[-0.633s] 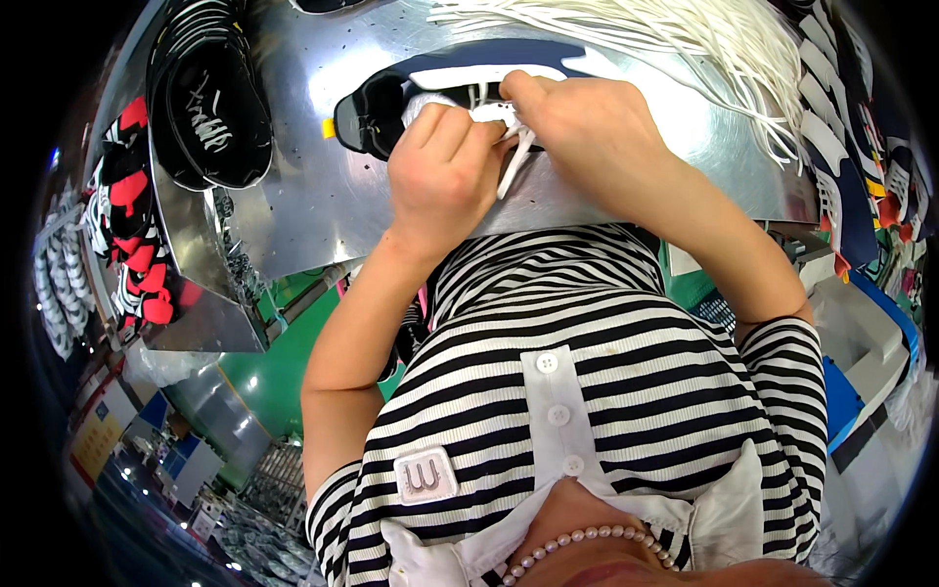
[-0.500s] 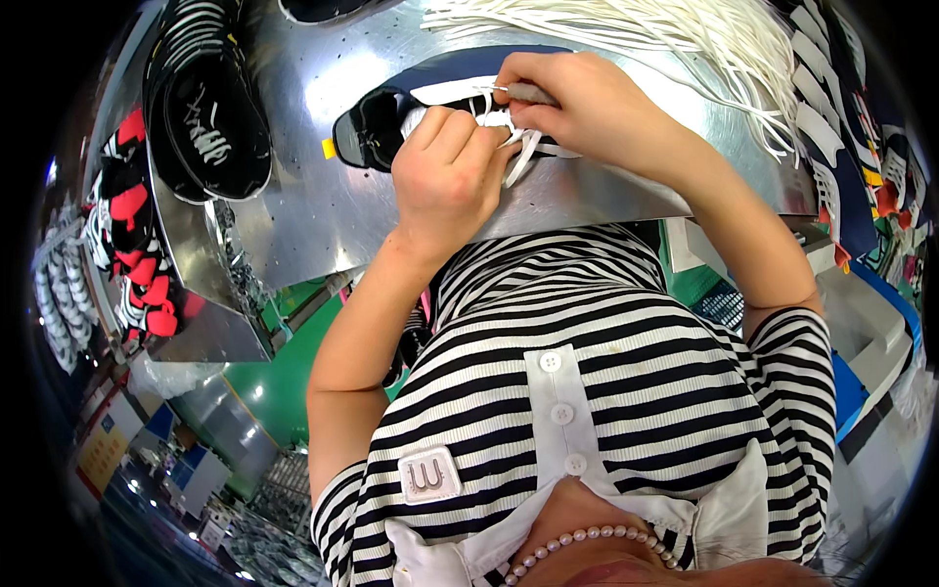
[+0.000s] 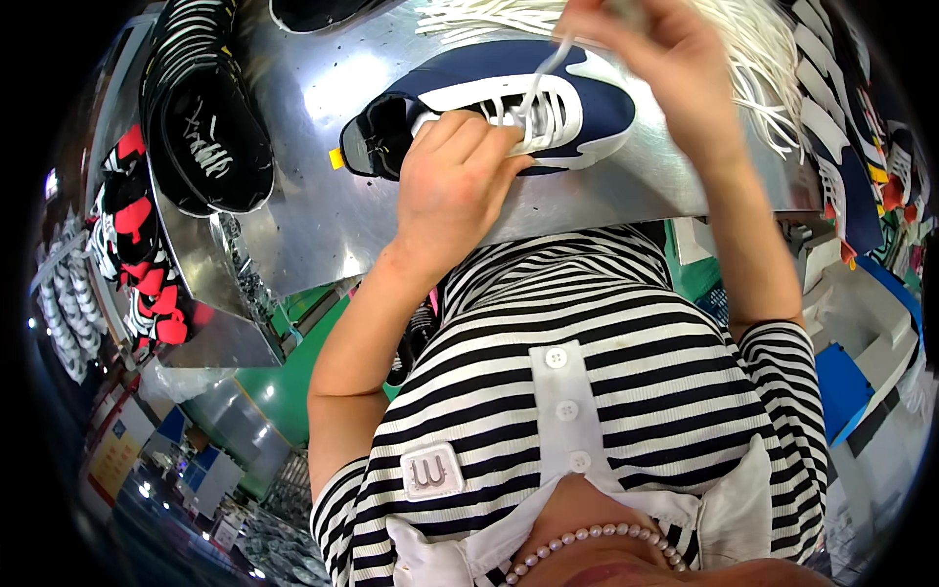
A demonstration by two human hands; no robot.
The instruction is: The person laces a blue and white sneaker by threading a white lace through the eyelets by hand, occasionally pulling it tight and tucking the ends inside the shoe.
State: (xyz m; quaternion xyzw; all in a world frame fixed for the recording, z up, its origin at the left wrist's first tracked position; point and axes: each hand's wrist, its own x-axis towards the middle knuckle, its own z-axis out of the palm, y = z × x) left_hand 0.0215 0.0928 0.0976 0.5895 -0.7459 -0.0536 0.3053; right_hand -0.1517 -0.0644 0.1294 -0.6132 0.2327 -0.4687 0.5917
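Observation:
A navy and white sneaker (image 3: 604,106) lies on its side on the metal table, its black-lined opening to the left and its toe to the right. My left hand (image 3: 452,181) is closed on the shoe by the tongue and lower eyelets; its fingertips are partly hidden. White shoelace (image 3: 542,82) crosses the eyelets, and one stretch runs taut up to my right hand (image 3: 675,64). That hand is raised above the toe with its fingers pinched on the lace. A greyish object in its grip is blurred and cut off by the upper edge.
Loose white laces (image 3: 763,73) lie in a heap at the back right. Nested black shoe uppers (image 3: 210,147) stand at the left, with red, black and white pieces (image 3: 137,225) beyond. More navy and white uppers (image 3: 831,147) hang at the right. The metal table (image 3: 323,230) ends near my waist.
My right hand has risen from the eyelets up and to the right, drawing the lace out taut. The shoe's toe is now uncovered. My left hand stays on the shoe.

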